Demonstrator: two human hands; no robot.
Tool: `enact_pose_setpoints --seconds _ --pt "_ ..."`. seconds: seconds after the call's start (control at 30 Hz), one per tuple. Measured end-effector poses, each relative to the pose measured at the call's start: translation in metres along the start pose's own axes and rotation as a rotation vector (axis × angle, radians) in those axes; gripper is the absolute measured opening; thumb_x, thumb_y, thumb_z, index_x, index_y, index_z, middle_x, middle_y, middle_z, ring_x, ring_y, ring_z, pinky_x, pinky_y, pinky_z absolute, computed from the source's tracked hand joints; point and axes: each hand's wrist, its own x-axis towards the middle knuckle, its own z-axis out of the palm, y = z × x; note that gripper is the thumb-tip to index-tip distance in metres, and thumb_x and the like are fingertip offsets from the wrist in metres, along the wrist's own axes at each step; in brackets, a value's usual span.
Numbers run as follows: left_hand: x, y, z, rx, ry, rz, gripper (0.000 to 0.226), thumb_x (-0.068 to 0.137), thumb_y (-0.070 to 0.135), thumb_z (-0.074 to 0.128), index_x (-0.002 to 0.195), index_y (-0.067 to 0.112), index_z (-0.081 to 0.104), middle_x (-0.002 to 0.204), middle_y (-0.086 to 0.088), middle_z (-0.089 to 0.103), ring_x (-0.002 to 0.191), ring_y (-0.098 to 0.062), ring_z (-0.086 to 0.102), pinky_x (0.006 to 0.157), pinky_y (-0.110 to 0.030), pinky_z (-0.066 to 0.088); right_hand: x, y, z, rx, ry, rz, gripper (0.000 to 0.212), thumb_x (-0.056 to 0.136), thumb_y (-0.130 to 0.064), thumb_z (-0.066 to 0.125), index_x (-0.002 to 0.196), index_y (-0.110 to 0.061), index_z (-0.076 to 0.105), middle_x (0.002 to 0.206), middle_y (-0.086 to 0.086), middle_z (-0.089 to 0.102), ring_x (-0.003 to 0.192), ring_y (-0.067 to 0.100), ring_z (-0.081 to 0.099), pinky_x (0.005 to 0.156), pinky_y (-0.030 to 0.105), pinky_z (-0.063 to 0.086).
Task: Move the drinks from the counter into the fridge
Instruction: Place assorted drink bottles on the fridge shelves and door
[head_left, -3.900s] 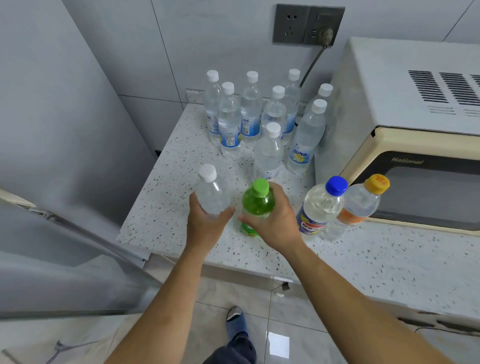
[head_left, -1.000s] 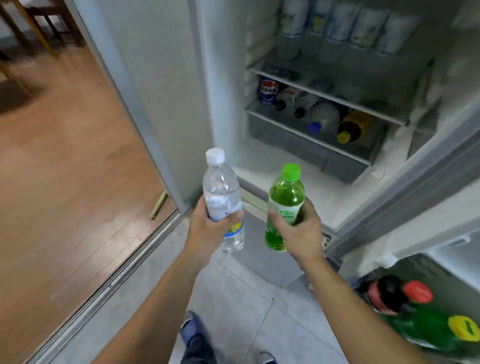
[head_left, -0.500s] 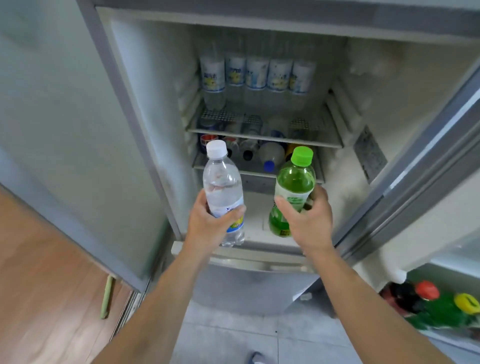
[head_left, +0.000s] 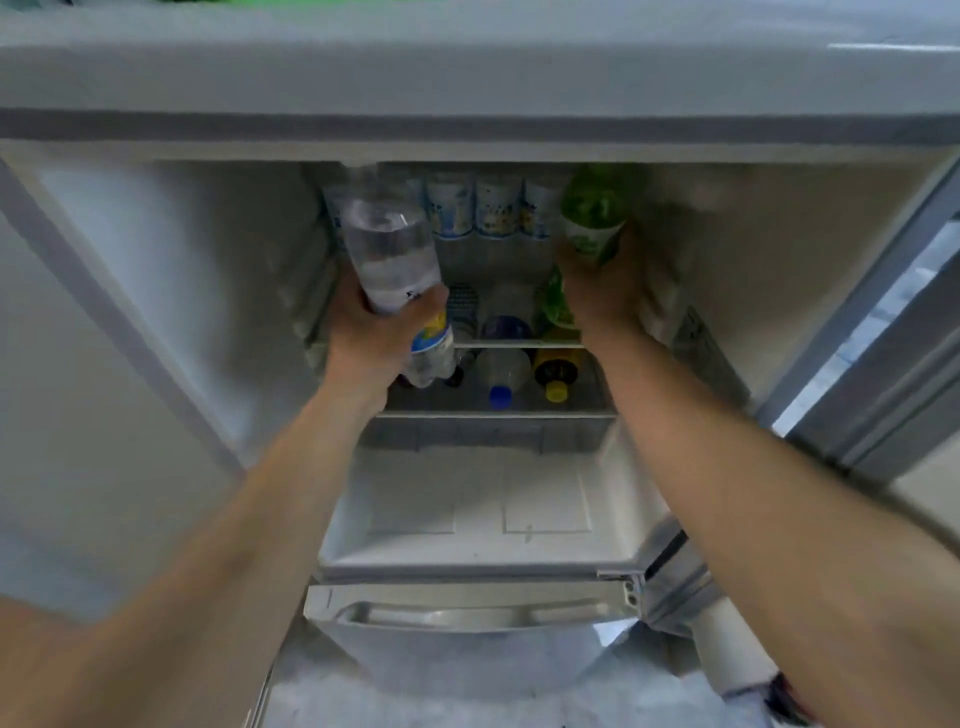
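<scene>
Both my arms reach into the open fridge (head_left: 208, 291). My left hand (head_left: 371, 340) grips a clear water bottle (head_left: 387, 249) round its lower half, tilted with its top toward the back of the upper shelf. My right hand (head_left: 605, 283) grips a green drink bottle (head_left: 592, 218) at the right side of the same shelf, its cap hidden in the dark under the fridge ceiling. A row of white-labelled bottles (head_left: 493, 208) stands at the back of that shelf.
Under the wire shelf (head_left: 519, 343), a lower level holds lying bottles, one with a blue cap (head_left: 501, 397) and one with a yellow cap (head_left: 556, 389). Below that is a white drawer (head_left: 483, 519). The fridge door (head_left: 883, 332) stands open at the right.
Both hands have lifted and pushed forward from in front of the fridge onto the upper shelf, carrying the bottles. The view has moved closer and lower.
</scene>
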Motion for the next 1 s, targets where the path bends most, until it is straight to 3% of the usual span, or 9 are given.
enact_pose_setpoints --seconds 0.1,0.23,0.33,0.43,0.57,0.7,0.83,1.0 --pt "0.021 0.001 0.007 -0.03 0.021 -0.002 0.042 0.079 0.006 0.081 0.115 0.007 0.061 0.102 -0.001 0.072 0.082 0.002 0.071 0.067 -0.013 0.053 0.03 0.016 0.012 -0.101 0.032 0.047 0.063 0.085 -0.024 0.077 0.138 -0.007 0.048 0.134 0.008 0.058 0.121 0.017 0.055 0.09 0.017 0.045" --pt "0.044 -0.002 0.017 -0.05 -0.017 0.001 0.049 0.081 0.006 0.079 0.125 0.002 0.057 0.116 -0.011 0.07 0.099 -0.016 0.072 0.08 -0.028 0.059 0.062 0.026 0.021 -0.241 0.026 0.086 0.074 0.087 -0.03 0.075 0.147 -0.005 0.04 0.145 0.015 0.049 0.134 0.029 0.047 0.109 0.039 0.043" --pt "0.061 -0.007 0.027 -0.03 -0.022 0.001 0.058 0.081 0.007 0.08 0.132 0.001 0.052 0.125 -0.015 0.065 0.111 -0.025 0.067 0.094 -0.039 0.057 0.076 0.031 0.025 -0.366 0.037 0.082 0.08 0.09 -0.034 0.071 0.152 -0.005 0.03 0.153 0.016 0.039 0.142 0.028 0.037 0.116 0.034 0.032" --pt "0.07 -0.016 0.039 -0.014 -0.034 -0.014 0.065 0.079 0.007 0.081 0.135 0.001 0.049 0.128 -0.016 0.063 0.112 -0.024 0.065 0.096 -0.037 0.055 0.084 0.035 0.024 -0.484 0.027 0.128 0.083 0.09 -0.038 0.07 0.154 -0.008 0.028 0.157 0.013 0.036 0.145 0.029 0.034 0.118 0.039 0.03" --pt "0.087 -0.032 0.046 0.017 -0.082 0.01 0.051 0.078 0.008 0.082 0.121 0.012 0.055 0.111 -0.001 0.065 0.085 0.008 0.065 0.075 -0.013 0.054 0.07 0.044 0.02 -0.76 0.066 0.096 0.082 0.09 -0.038 0.069 0.154 -0.008 0.027 0.155 0.018 0.035 0.143 0.036 0.032 0.117 0.042 0.027" --pt "0.097 -0.033 0.047 0.022 -0.167 0.003 0.054 0.081 0.011 0.081 0.128 0.011 0.054 0.127 -0.008 0.064 0.109 -0.017 0.064 0.094 -0.032 0.054 0.057 0.052 0.023 -0.567 0.118 0.152 0.071 0.092 -0.028 0.068 0.15 -0.006 0.033 0.151 0.015 0.044 0.139 0.03 0.043 0.11 0.034 0.036" --pt "0.096 -0.037 0.044 0.012 -0.185 -0.006 0.059 0.081 0.014 0.081 0.132 0.013 0.052 0.128 -0.005 0.064 0.107 -0.013 0.064 0.091 -0.026 0.054 0.058 0.054 0.028 -0.533 0.138 0.211 0.06 0.093 -0.029 0.066 0.145 -0.009 0.043 0.146 0.013 0.05 0.135 0.03 0.048 0.107 0.034 0.04" --pt "0.094 -0.041 0.048 -0.014 -0.181 0.009 0.054 0.082 0.01 0.079 0.126 0.019 0.05 0.122 -0.001 0.062 0.105 -0.012 0.062 0.087 -0.023 0.053 0.07 0.059 0.025 -0.717 0.039 0.275 0.043 0.098 -0.027 0.056 0.136 -0.008 0.054 0.138 0.017 0.057 0.126 0.033 0.055 0.104 0.041 0.046"
